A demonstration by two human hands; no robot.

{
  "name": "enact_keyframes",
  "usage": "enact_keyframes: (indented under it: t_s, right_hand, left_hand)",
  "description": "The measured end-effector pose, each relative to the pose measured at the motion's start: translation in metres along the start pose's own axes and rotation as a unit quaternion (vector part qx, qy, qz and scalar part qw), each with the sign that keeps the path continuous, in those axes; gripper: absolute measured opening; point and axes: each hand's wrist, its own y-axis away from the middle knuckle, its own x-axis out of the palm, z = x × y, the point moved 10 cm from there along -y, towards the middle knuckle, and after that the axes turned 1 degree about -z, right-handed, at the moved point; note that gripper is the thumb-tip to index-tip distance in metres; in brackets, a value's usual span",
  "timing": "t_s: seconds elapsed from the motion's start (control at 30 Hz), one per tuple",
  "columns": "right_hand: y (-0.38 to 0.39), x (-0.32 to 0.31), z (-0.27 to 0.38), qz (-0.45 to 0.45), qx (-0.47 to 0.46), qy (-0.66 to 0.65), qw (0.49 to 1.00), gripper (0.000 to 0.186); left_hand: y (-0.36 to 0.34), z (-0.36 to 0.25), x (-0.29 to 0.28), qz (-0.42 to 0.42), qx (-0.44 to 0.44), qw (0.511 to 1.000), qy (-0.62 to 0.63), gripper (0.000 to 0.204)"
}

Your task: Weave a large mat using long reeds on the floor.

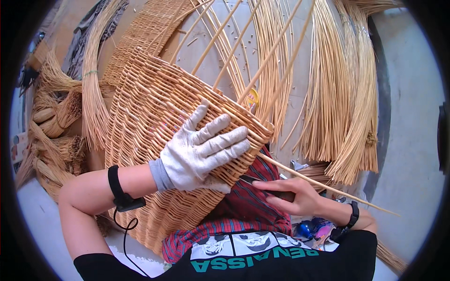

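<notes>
A woven wicker panel [145, 112] lies tilted across my lap, with several bare willow rods [226, 33] rising from its far edge. My left hand [199, 147], in a white work glove, rests on the weave near the right corner with its fingers spread. Beside that corner, my right hand [300, 196] is bare and closed around a slim, dark tool [249, 178] whose narrow tip points at the panel's edge. Its exact kind is mostly hidden by my fingers. One long rod [328, 187] juts from the corner and passes over my right wrist.
Large bundles of peeled rods [349, 103] lie at the far right, and another bundle [91, 89] is at the left. Behind the panel is a second woven piece [136, 33]. A yellow roll [253, 97] sits among the rods, with cut bits scattered on the floor.
</notes>
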Motion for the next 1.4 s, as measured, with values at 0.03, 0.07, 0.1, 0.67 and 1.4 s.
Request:
enact_keyframes:
  t_s: [0.03, 0.07, 0.1, 0.67, 1.4]
  right_hand:
    - [0.001, -0.005, 0.005, -0.019, -0.038, -0.009, 0.999, 0.053]
    - [0.004, 0.005, -0.007, 0.044, 0.001, 0.173, 0.984, 0.055]
    - [0.006, 0.008, -0.019, 0.087, 0.036, 0.260, 0.961, 0.058]
    - [0.009, 0.029, -0.109, 0.254, 0.168, -0.439, 0.845, 0.075]
    - [-0.113, 0.005, -0.315, 0.131, 0.210, -0.022, 0.969, 0.050]
  left_hand:
    - [-0.001, -0.002, -0.001, -0.003, 0.010, 1.000, -0.005, 0.104]
    - [-0.001, -0.003, -0.001, -0.003, 0.002, 1.000, -0.008, 0.104]
    - [-0.002, -0.002, -0.001, -0.003, -0.005, 1.000, -0.012, 0.104]
    - [0.002, -0.008, -0.022, -0.030, -0.063, 0.995, -0.065, 0.105]
    - [0.017, -0.001, -0.024, -0.054, -0.100, 0.990, -0.080, 0.105]
